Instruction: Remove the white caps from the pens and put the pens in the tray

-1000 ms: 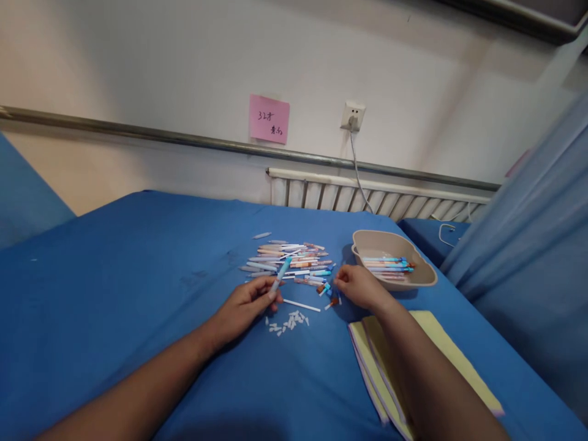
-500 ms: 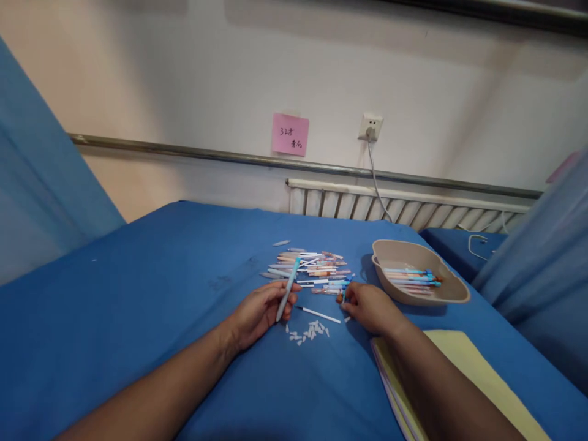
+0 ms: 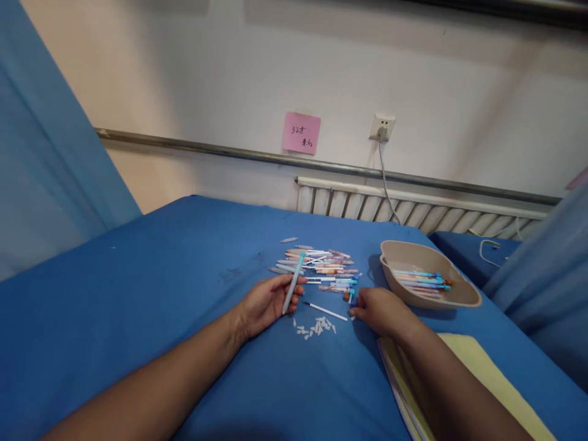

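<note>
My left hand [image 3: 266, 303] rests on the blue sheet with its fingers closed round a pale pen barrel [image 3: 294, 283] that has a teal tip pointing away from me. My right hand [image 3: 381, 311] lies palm down, its fingertips pinched at a small blue pen part [image 3: 353, 300] at the near edge of a heap of pens and pen parts [image 3: 319, 264]. A thin white refill [image 3: 324, 310] lies between the two hands. Several tiny white bits [image 3: 315, 327] are scattered just in front of it.
A beige tray [image 3: 459, 294] with several assembled pens [image 3: 420, 280] stands to the right of the heap. Yellow notebooks [image 3: 487, 380] lie under my right forearm. Behind the blue-covered surface [image 3: 138, 294] are a wall rail, a radiator [image 3: 413, 205], a socket and a pink note [image 3: 301, 132].
The view has swung to the left. My right hand has slid a little toward me and now pinches at a small blue part. The left hand keeps holding the pen barrel.
</note>
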`<state>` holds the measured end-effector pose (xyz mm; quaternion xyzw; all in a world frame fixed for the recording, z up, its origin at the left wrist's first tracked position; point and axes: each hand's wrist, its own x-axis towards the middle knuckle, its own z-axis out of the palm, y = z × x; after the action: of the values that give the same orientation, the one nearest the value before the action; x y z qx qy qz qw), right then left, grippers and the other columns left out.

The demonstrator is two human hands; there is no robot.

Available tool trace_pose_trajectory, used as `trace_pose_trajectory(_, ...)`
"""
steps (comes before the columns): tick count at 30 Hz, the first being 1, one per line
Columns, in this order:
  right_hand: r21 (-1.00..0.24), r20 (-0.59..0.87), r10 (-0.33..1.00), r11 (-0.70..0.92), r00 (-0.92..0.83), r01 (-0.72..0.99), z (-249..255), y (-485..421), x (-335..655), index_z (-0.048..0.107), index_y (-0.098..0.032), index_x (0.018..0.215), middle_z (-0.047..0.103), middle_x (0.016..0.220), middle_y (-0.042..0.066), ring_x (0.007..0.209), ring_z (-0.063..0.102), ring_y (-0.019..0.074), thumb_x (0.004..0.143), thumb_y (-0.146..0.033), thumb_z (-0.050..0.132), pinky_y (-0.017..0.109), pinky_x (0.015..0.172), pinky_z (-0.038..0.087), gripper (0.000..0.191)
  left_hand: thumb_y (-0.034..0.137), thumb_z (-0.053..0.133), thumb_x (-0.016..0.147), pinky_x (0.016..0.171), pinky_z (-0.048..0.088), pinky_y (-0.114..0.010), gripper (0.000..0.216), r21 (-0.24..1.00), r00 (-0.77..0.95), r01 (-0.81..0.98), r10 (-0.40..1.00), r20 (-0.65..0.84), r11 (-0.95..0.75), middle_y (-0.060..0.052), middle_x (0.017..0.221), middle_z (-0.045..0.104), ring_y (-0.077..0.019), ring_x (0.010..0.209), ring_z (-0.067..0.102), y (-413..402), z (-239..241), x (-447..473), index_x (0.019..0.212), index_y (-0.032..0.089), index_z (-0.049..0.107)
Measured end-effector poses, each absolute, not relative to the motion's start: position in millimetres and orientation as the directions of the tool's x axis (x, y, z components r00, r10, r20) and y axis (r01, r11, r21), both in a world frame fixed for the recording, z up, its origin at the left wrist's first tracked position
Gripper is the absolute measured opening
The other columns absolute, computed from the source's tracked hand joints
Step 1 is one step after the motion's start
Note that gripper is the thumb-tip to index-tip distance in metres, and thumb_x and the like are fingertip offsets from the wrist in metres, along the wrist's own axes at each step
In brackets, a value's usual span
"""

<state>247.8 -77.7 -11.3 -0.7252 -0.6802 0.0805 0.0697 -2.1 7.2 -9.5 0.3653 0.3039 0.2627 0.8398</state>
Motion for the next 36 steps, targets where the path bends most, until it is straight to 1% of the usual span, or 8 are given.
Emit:
trace_pose_trajectory(9, -0.243, -0.091, 0.996, -0.020, -0.002, 0.970, -8.3, -80.9, 232.4, 0.064, -0.020, 0.084, 0.070, 0.082, 0.006, 0.077, 0.064, 0.0217, 0.074, -0.020, 0.059, 0.028, 0.061, 0.036, 0.011, 0.030, 0.070, 0.075, 0.056, 0.042, -0.020, 0.024, 0.904, 0.607, -0.164, 0.763, -0.223, 0.395, -0.002, 0.076, 0.062, -0.0073, 0.057, 0.053, -1.7, -8.6, 2.6, 0.091, 0.013, 0.064)
trace_pose_trajectory(11, -0.392, -0.023, 1.000, 0.010, -0.020, 0.920, -9.4, -78.0, 231.2, 0.063, -0.018, 0.081, 0.068, 0.075, 0.005, 0.070, 0.062, 0.0195, 0.074, -0.020, 0.058, 0.027, 0.061, 0.038, 0.008, 0.032, 0.071, 0.074, 0.052, 0.039, -0.019, 0.025, 0.933, 0.611, -0.115, 0.765, -0.204, 0.340, -0.001, 0.076, 0.062, -0.0070, 0.056, 0.053, -2.6, -8.0, 3.5, 0.088, 0.013, 0.064)
trace_pose_trajectory(13, -0.657, 0.100, 0.995, 0.060, 0.008, 0.752, -9.5, -73.6, 228.4, 0.062, -0.018, 0.082, 0.065, 0.069, 0.003, 0.064, 0.060, 0.0168, 0.077, -0.025, 0.057, 0.027, 0.060, 0.040, 0.010, 0.036, 0.071, 0.073, 0.050, 0.036, -0.019, 0.027, 0.957, 0.621, -0.052, 0.760, -0.192, 0.284, -0.001, 0.076, 0.062, -0.0074, 0.056, 0.053, -3.8, -8.0, 4.7, 0.086, 0.014, 0.063)
trace_pose_trajectory(15, -0.898, 0.189, 0.977, 0.132, 0.096, 0.419, -8.4, -69.6, 223.2, 0.062, -0.018, 0.089, 0.064, 0.069, 0.002, 0.062, 0.059, 0.0151, 0.078, -0.032, 0.058, 0.026, 0.059, 0.044, 0.019, 0.038, 0.070, 0.074, 0.050, 0.036, -0.020, 0.028, 0.973, 0.650, -0.002, 0.740, -0.175, 0.231, 0.000, 0.075, 0.062, -0.0077, 0.056, 0.053, -6.0, -8.3, 6.3, 0.086, 0.014, 0.063)
trace_pose_trajectory(17, -0.977, 0.206, 0.963, 0.191, 0.176, 0.097, -6.8, -67.4, 216.9, 0.062, -0.018, 0.091, 0.065, 0.069, 0.001, 0.062, 0.060, 0.0145, 0.075, -0.037, 0.064, 0.027, 0.058, 0.046, 0.026, 0.039, 0.070, 0.074, 0.052, 0.037, -0.020, 0.028, 0.982, 0.688, 0.025, 0.709, -0.153, 0.187, 0.001, 0.072, 0.062, -0.0076, 0.056, 0.052, -9.4, -8.2, 8.2, 0.086, 0.014, 0.063)
trace_pose_trajectory(20, -0.953, 0.203, 0.947, 0.249, 0.248, -0.172, -5.0, -68.0, 209.5, 0.062, -0.018, 0.086, 0.065, 0.070, 0.001, 0.062, 0.061, 0.0133, 0.069, -0.037, 0.072, 0.026, 0.058, 0.049, 0.028, 0.039, 0.070, 0.073, 0.055, 0.039, -0.021, 0.029, 0.986, 0.722, 0.055, 0.676, -0.148, 0.157, 0.001, 0.073, 0.062, -0.0075, 0.057, 0.052, -15.0, -7.4, 11.0, 0.086, 0.014, 0.064)
trace_pose_trajectory(23, -0.929, 0.210, 0.942, 0.276, 0.263, -0.248, -4.1, -70.1, 207.3, 0.062, -0.018, 0.085, 0.065, 0.068, -0.001, 0.060, 0.061, 0.0117, 0.068, -0.035, 0.074, 0.025, 0.058, 0.050, 0.027, 0.039, 0.069, 0.074, 0.056, 0.040, -0.022, 0.028, 0.985, 0.731, 0.071, 0.665, -0.157, 0.155, 0.001, 0.073, 0.062, -0.0074, 0.057, 0.052, -18.2, -6.4, 12.7, 0.085, 0.014, 0.063)
trace_pose_trajectory(36, -0.934, 0.329, 0.929, 0.346, 0.168, -0.087, -7.9, -75.0, 202.0, 0.062, -0.020, 0.086, 0.066, 0.074, -0.001, 0.066, 0.062, 0.0122, 0.074, -0.029, 0.070, 0.027, 0.066, 0.052, 0.017, 0.034, 0.068, 0.073, 0.054, 0.038, -0.021, 0.023, 0.988, 0.704, 0.113, 0.693, -0.157, 0.109, 0.002, 0.068, 0.061, -0.0072, 0.054, 0.051, -18.3, -3.8, 12.7, 0.082, 0.013, 0.063)
